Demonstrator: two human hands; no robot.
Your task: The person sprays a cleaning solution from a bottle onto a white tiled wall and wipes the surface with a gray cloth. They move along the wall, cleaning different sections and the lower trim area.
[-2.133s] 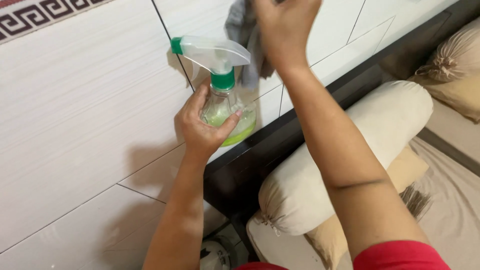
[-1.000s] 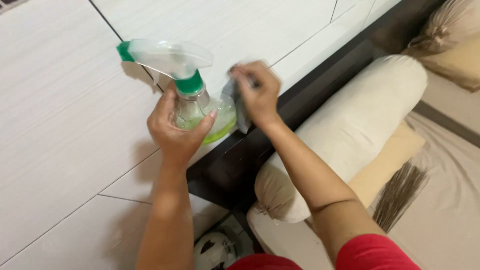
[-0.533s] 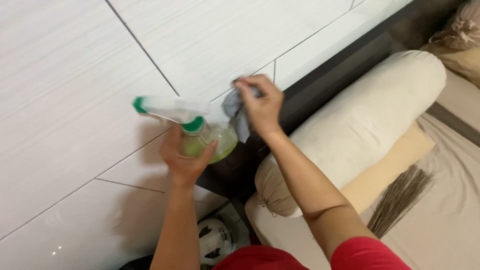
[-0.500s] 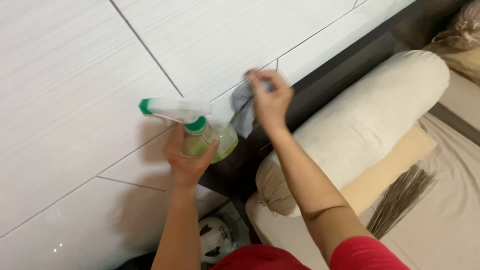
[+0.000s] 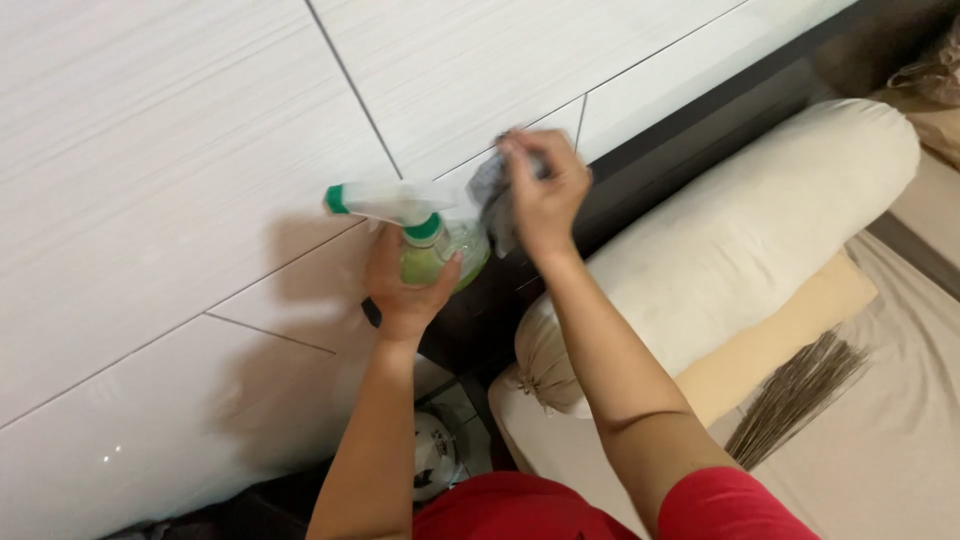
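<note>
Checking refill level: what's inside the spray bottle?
Pale green liquid fills the lower part of the spray bottle. The left hand wraps its base, hiding the exact level.

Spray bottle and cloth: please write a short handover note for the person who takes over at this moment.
Left hand: grip closed around the spray bottle, green liquid inside, nozzle pointing left along the white wall tiles.
Right hand: grip closed on a grey cloth, pressed to the tile near the dark headboard edge.
Nearby: cream bolster pillow, small broom on the bed.
Done: cannot tell which tiles are wiped.
Left: likely the tiles around the cloth.
</note>
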